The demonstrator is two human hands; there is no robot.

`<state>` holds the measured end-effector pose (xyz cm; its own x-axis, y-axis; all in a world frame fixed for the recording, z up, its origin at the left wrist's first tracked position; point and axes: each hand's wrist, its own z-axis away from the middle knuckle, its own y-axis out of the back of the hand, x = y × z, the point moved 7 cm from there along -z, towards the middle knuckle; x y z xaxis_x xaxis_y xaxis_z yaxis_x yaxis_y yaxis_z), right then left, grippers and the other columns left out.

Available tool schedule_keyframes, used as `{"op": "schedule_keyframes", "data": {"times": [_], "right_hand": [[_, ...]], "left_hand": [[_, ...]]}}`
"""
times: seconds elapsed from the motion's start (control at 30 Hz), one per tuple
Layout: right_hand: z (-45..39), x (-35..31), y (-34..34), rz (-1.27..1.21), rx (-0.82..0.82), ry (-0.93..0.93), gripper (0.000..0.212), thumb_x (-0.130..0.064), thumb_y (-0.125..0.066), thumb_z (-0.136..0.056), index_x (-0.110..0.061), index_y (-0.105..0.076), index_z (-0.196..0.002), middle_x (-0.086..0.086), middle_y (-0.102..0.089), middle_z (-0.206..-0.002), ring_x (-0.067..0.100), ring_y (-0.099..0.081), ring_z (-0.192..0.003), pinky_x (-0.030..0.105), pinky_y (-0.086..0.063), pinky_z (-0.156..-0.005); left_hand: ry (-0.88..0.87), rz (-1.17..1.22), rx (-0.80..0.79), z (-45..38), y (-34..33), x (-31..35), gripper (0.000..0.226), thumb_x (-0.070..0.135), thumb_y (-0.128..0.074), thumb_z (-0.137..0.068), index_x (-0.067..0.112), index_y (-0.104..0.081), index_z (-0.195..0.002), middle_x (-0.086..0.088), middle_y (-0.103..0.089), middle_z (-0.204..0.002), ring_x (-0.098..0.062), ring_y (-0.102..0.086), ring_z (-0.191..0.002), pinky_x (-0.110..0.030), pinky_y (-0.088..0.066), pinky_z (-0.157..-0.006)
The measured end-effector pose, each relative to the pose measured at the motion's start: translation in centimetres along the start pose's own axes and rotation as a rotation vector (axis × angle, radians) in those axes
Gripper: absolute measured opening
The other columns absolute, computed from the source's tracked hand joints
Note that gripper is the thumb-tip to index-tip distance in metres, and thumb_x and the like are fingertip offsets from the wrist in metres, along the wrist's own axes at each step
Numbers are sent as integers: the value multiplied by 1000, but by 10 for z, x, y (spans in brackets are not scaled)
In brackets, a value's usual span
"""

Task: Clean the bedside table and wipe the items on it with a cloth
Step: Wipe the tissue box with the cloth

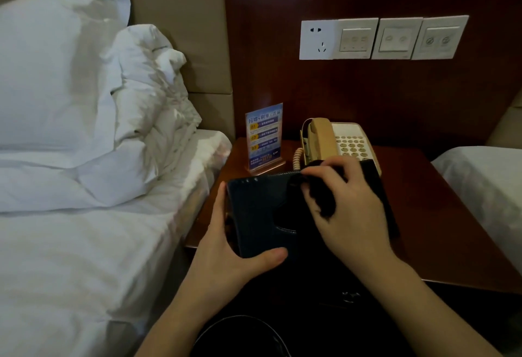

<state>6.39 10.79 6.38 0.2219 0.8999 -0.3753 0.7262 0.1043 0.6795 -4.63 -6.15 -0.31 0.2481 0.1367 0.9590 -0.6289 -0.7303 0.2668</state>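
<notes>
While the left hand (226, 249) grips the near corner of a dark flat folder (257, 212), thumb curled over its lower edge and fingers behind its left side, the right hand (343, 210) presses a bunched dark cloth (320, 195) onto the folder's upper right face. The folder is held tilted above the front of the bedside table (440, 229), not resting flat on it, as far as the view shows.

Risks, judged: the folder is supported from one corner only, so firm pressure from the wiping hand could twist it out of the grip. Dark cloth on dark cover makes missed patches hard to spot. A wide stroke beyond the right hand could catch the beige telephone (336, 142) or its coiled cord (298, 157); beyond the left hand, the acrylic sign stand (264, 136) tips easily.

Surface and room: glossy reddish-brown wood table and wall panel. White bed (84, 243) with pillows (56, 74) left of the left hand. A second bed corner (485, 176) right of the right hand. Socket and switch plates (381, 38) above the telephone.
</notes>
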Motion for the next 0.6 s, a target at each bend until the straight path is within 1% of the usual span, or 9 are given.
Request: {"op": "schedule_keyframes", "data": {"times": [0.07,0.13,0.23,0.3,0.4,0.47,0.53,0.57,0.6], "right_hand": [[-6,31,10,-4,30,-167,32,-31,-64,-92,-29,-59,-123,-2,-41,-135,8,-46,-107,12,-37,-71],[-7,67,22,-32,88,-369,32,-32,-63,-93,-25,-59,-124,1,-42,-135,17,-54,-108,12,-33,-67],[-5,72,24,-18,117,-434,31,-32,-63,-94,-21,-58,-123,5,-42,-133,22,-56,-106,13,-35,-69],[-4,44,13,-27,81,-358,29,-33,-62,-93,-24,-58,-121,1,-39,-132,17,-54,-105,17,-42,-75],[-1,-19,-5,-94,-3,-127,29,-36,-58,-89,-29,-59,-117,-7,-38,-129,4,-45,-104,19,-43,-83],[4,-54,-12,-102,-66,62,32,-40,-56,-87,-30,-60,-117,-9,-40,-127,3,-49,-102,18,-47,-80],[7,-62,-13,-99,-91,149,32,-40,-56,-87,-30,-60,-117,-9,-42,-126,4,-53,-100,17,-49,-76],[4,-57,-10,-92,-74,133,32,-40,-56,-87,-31,-60,-117,-9,-42,-127,4,-52,-100,15,-47,-75],[0,-48,-6,-84,-36,94,32,-39,-57,-87,-32,-60,-118,-8,-42,-128,3,-49,-101,13,-43,-76]], "left_hand": [[-16,7,5,-1,2,2,133,53,-96,-54,65,-4,-149,32,-39,-151,8,-40,-137,-33,-35,-119],[-34,1,-1,-3,2,5,131,56,-95,-55,67,-4,-148,34,-37,-152,7,-38,-139,-36,-34,-120],[-35,4,-18,-1,-1,6,131,55,-95,-56,70,-1,-146,38,-34,-151,8,-37,-140,-37,-33,-121],[-33,6,-25,1,-1,6,134,54,-95,-56,69,2,-147,36,-32,-153,8,-35,-141,-36,-32,-121],[-49,-5,-23,6,-2,9,136,47,-96,-58,64,3,-150,38,-36,-150,14,-37,-137,-30,-36,-118],[-70,-23,-24,8,-3,12,131,34,-96,-63,61,-3,-152,44,-46,-137,19,-46,-126,-16,-45,-105],[-88,-42,-20,9,-4,13,126,30,-94,-66,61,-7,-150,47,-50,-128,21,-50,-119,-7,-46,-93],[-92,-42,-17,9,-2,14,126,34,-94,-65,64,-5,-149,46,-49,-130,21,-48,-121,-10,-46,-97],[-96,-39,-14,9,-1,15,128,41,-94,-63,68,-2,-148,45,-46,-136,19,-45,-127,-18,-45,-106]]}}
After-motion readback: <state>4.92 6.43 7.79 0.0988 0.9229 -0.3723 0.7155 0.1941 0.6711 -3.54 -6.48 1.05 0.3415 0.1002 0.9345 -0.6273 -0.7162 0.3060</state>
